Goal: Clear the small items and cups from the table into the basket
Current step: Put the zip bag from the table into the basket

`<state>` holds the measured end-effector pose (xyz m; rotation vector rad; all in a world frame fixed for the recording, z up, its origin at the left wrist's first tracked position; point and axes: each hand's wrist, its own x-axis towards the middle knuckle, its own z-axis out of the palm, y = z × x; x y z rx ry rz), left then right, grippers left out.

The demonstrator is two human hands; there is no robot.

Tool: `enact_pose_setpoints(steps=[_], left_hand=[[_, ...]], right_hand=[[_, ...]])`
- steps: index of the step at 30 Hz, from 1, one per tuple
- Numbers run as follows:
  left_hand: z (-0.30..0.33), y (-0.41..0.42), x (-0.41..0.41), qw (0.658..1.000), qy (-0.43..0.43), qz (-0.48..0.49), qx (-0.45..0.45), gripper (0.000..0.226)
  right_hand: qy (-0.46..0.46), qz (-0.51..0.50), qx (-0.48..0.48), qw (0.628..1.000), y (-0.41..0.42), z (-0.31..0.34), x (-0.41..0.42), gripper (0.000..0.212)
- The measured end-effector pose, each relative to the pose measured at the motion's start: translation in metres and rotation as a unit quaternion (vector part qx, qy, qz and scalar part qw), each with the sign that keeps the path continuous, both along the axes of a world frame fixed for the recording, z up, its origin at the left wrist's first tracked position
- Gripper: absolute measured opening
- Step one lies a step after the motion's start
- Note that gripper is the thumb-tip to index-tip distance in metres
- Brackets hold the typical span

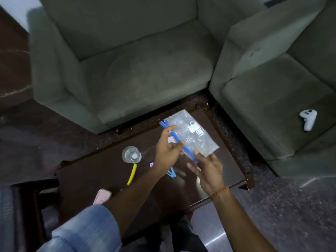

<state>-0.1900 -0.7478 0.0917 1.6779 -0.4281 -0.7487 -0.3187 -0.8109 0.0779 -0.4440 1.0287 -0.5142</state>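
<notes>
a white controller [307, 119] lies on the grey sofa [272, 99].

The room is sitting in dim, cool light, and pale glare is streaking the glossy dark floor [216, 240] below and to the right of the right hand [209, 171]. A soft sheen is showing on the dark brown wooden table [101, 171] left of the left hand [168, 149]. The wide lens is bending the grey fabric sofas [138, 70] beyond both hands, and the whole frame is looking soft and smeared, especially at the edges.
</notes>
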Motion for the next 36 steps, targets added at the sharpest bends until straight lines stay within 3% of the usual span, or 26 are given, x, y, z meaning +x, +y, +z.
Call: enact_pose_setpoints(steps=[5, 12, 17, 23, 29, 36], left_hand=[[0.058, 0.062, 0.047, 0.992, -0.090, 0.088, -0.008, 0.027], [0.095, 0.193, 0.079, 0.979, -0.086, 0.182, -0.015, 0.032], [0.106, 0.303, 0.083, 0.963, -0.063, 0.260, -0.028, 0.037], [0.104, 0.415, 0.098, 0.953, -0.048, 0.298, -0.019, 0.041], [0.085, 0.512, 0.116, 0.930, -0.034, 0.361, 0.058, 0.036], [0.069, 0.612, 0.115, 0.866, -0.007, 0.473, 0.165, 0.031]], right_hand=[[-0.021, 0.099, -0.110, 0.989, 0.042, 0.052, 0.042, 0.029], [-0.020, 0.193, -0.180, 0.964, 0.135, 0.094, 0.088, 0.019], [-0.008, 0.272, -0.182, 0.945, 0.221, 0.105, 0.114, 0.022], [0.003, 0.379, -0.176, 0.909, 0.311, 0.097, 0.147, 0.010], [0.025, 0.503, -0.166, 0.848, 0.376, 0.070, 0.191, 0.008], [0.040, 0.614, -0.114, 0.780, 0.465, 0.051, 0.228, 0.019]])
